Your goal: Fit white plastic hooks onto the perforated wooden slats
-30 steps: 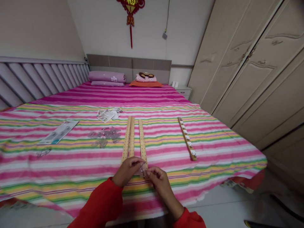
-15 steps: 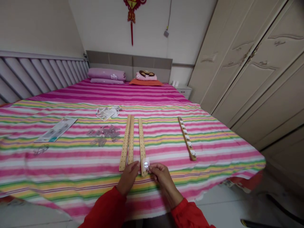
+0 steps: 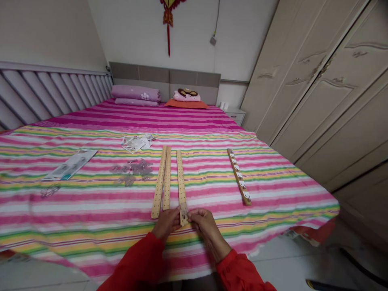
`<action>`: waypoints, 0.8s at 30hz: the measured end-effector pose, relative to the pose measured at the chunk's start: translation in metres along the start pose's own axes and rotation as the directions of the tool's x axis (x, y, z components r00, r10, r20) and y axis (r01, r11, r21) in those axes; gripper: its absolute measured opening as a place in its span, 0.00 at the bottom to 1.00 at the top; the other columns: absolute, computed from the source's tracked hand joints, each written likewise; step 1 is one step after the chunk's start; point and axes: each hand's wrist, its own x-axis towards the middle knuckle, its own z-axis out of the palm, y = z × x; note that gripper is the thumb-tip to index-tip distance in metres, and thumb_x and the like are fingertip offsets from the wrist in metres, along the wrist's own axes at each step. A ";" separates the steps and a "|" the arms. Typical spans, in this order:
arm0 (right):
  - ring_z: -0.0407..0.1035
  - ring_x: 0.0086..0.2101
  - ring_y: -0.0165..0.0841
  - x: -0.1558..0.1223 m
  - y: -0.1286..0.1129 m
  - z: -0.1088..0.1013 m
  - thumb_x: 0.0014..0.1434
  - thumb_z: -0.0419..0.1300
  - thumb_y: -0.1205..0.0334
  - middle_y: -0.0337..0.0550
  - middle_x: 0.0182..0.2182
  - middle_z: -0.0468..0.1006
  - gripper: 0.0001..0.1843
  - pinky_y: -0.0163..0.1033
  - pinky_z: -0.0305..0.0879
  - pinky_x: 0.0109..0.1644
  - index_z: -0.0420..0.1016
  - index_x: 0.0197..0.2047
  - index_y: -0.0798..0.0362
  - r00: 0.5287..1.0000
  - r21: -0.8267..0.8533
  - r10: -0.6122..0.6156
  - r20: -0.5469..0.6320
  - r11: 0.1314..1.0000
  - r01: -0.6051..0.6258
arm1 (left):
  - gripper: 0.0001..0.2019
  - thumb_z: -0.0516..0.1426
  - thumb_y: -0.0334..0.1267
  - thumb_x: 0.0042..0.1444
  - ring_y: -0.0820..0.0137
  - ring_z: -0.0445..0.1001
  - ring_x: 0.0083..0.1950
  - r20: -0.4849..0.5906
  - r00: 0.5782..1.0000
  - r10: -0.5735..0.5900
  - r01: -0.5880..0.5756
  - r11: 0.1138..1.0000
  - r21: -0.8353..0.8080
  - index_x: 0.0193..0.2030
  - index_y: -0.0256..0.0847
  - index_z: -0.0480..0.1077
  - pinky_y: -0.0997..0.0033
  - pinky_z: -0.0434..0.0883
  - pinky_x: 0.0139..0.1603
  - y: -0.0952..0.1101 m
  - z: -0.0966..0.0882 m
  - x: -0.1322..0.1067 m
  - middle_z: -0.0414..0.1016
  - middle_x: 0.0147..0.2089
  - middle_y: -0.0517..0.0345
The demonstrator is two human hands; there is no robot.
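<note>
A wooden strip with rows of small holes [image 3: 180,173] lies lengthwise in front of me. Over its near end is a clear adhesive hook [image 3: 184,210], a see-through square with a small metal hook. My right hand [image 3: 204,222] pinches the hook's right edge between thumb and finger. From the other side, my left hand [image 3: 168,221] is closed at the strip's left edge, its fingertips beside the clear square. Two more perforated wooden strips [image 3: 158,184] lie close together just left. Whether the hook's backing touches the wood cannot be made out.
Farther right lies a wooden strip with several white hooks [image 3: 239,176]. Left are a pile of clear hooks [image 3: 133,171], papers and packets [image 3: 138,143], a flat hook package [image 3: 71,165] and a thin wire-like bundle [image 3: 50,190]. Everything rests on a striped bedsheet [image 3: 273,194].
My left hand has moved right and now touches the strip's edge. The clear hook has shifted slightly left over the strip's near end, and its bright glare is gone.
</note>
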 end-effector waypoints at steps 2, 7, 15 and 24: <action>0.50 0.10 0.20 0.000 0.000 0.001 0.33 0.66 0.61 0.36 0.12 0.71 0.08 0.31 0.39 0.15 0.74 0.17 0.56 1.000 -0.003 0.004 -0.006 1.000 -0.004 | 0.29 0.63 0.61 0.40 0.62 0.79 0.40 -0.007 1.000 -0.002 0.002 1.000 0.001 0.38 0.34 0.74 0.66 0.72 0.42 -0.005 -0.001 0.006 0.81 0.36 0.44; 0.51 0.11 0.20 0.001 -0.003 0.001 0.33 0.66 0.62 0.37 0.12 0.73 0.07 0.31 0.41 0.16 0.74 0.17 0.56 1.000 -0.026 0.023 0.012 0.999 -0.023 | 0.32 0.62 0.64 0.38 0.62 0.79 0.39 0.025 0.999 0.030 -0.030 0.999 0.013 0.38 0.34 0.74 0.67 0.71 0.38 -0.011 -0.003 0.013 0.81 0.35 0.44; 0.52 0.11 0.21 0.004 -0.003 0.002 0.33 0.67 0.63 0.37 0.12 0.72 0.08 0.31 0.43 0.15 0.71 0.16 0.55 1.000 -0.056 0.029 0.005 0.998 -0.029 | 0.29 0.64 0.62 0.36 0.65 0.77 0.33 0.025 0.999 0.043 -0.042 0.999 -0.012 0.32 0.35 0.74 0.68 0.70 0.35 -0.008 0.000 0.009 0.79 0.31 0.49; 0.50 0.10 0.21 0.003 0.004 0.006 0.35 0.68 0.59 0.32 0.06 0.64 0.14 0.31 0.40 0.15 0.67 0.13 0.53 1.000 -0.100 0.004 0.026 0.995 -0.001 | 0.26 0.66 0.60 0.32 0.72 0.69 0.24 -0.101 0.994 0.041 -0.041 0.999 -0.001 0.22 0.38 0.67 0.70 0.67 0.29 -0.016 0.003 0.025 0.70 0.19 0.61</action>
